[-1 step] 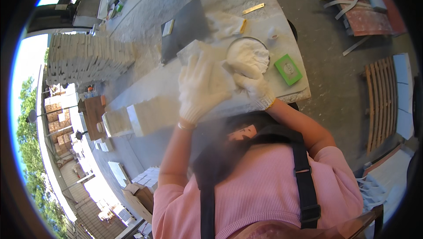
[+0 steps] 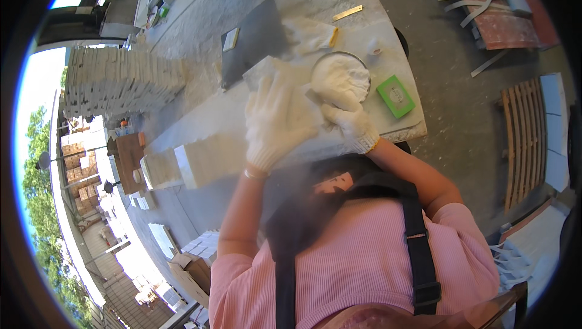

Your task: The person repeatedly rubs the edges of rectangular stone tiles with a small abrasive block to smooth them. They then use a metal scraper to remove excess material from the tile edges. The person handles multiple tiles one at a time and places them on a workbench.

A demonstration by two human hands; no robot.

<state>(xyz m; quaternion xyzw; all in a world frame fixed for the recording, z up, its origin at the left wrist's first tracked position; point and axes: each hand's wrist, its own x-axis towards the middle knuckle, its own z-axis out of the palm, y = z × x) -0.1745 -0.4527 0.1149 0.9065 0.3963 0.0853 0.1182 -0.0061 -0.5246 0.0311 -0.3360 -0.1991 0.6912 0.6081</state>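
Observation:
My left hand, in a white knitted glove, lies flat with fingers stretched out on a pale, dusty slab. My right hand, gloved the same way, is closed at the slab's right side; what its fingers hold, if anything, is hidden. Just beyond it stands a round dish heaped with white powder. To the right of the dish is a bright green box-shaped block. A dark flat sheet lies farther off, bearing a small pale strip. Beside this sheet rests a loose white glove.
Pale slabs stand in a long row at the left. Light blocks line the table's near left edge. A brass-coloured strip and a small white roll lie toward the far right. A wooden pallet stands beyond the table.

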